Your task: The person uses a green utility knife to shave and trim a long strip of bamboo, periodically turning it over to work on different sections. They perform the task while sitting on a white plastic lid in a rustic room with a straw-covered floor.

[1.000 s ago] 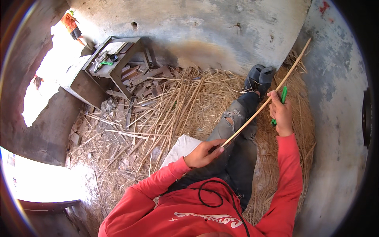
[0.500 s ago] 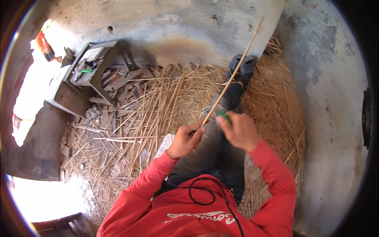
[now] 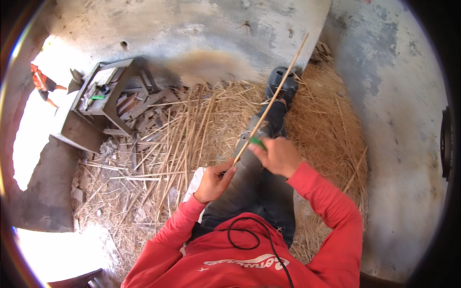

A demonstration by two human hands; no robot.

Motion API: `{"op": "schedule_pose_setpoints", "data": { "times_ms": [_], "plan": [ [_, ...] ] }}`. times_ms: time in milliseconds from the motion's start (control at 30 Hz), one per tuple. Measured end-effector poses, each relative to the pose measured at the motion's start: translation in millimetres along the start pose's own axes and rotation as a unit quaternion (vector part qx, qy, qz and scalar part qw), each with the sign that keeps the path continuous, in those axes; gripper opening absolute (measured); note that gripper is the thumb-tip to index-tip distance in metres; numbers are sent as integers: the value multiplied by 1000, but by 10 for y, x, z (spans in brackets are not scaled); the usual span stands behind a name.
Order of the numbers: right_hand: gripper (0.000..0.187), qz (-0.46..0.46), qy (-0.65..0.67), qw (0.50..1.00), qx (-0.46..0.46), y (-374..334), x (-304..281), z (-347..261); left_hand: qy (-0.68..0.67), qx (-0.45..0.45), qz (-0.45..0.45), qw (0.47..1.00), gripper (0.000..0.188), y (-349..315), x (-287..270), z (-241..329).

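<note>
A long thin wooden stick (image 3: 277, 90) slants up and away over my outstretched leg. Its near end is pinched between the thumb and fingers of my left hand (image 3: 215, 183). Closed around a small green-handled tool (image 3: 258, 142), my right hand (image 3: 279, 157) is at the stick, a short way beyond my left hand. The tool's working end is too small and blurred to make out, so its kind does not show. My dark trouser leg (image 3: 274, 122) and dark shoe (image 3: 283, 86) lie beneath the stick.
Many loose sticks (image 3: 192, 129) and straw-like shavings (image 3: 326, 125) cover the floor. At the left stands a worn wooden table (image 3: 113, 113) with a green item (image 3: 98, 97) on it. Stained walls (image 3: 211, 33) curve around. Outside a bright opening, a person in orange (image 3: 41, 79) is visible.
Both hands and the stick have shifted slightly left in view, as has the whole scene. My right hand keeps the green-handled tool at the stick. The person outside has changed posture.
</note>
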State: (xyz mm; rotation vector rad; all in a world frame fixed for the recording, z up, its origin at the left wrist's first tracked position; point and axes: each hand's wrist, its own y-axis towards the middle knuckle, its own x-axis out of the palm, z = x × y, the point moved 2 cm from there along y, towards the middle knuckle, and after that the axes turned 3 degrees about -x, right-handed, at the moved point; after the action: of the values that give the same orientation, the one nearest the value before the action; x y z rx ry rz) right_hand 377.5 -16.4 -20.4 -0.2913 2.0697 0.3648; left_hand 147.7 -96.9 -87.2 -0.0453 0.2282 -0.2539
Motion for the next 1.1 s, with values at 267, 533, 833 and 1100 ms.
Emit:
{"op": "schedule_pose_setpoints", "data": {
  "times_ms": [267, 533, 833, 1100],
  "plan": [
    [77, 144, 65, 978, 138, 382, -507, 1205, 264, -37, 330, 906, 21, -564, -2388, -779],
    [72, 138, 62, 977, 151, 425, -658, 1208, 550, 106, 784, 268, 45, -2180, -3915, 905],
    [69, 110, 104, 981, 124, 502, -458, 1195, 271, -474, 540, 640, 51, -4460, -1868, -4094],
    [69, 97, 126, 986, 56, 668, -581, 758, 283, -290, 693, 597, 52, -3722, -1312, -3508]
  ]
}}
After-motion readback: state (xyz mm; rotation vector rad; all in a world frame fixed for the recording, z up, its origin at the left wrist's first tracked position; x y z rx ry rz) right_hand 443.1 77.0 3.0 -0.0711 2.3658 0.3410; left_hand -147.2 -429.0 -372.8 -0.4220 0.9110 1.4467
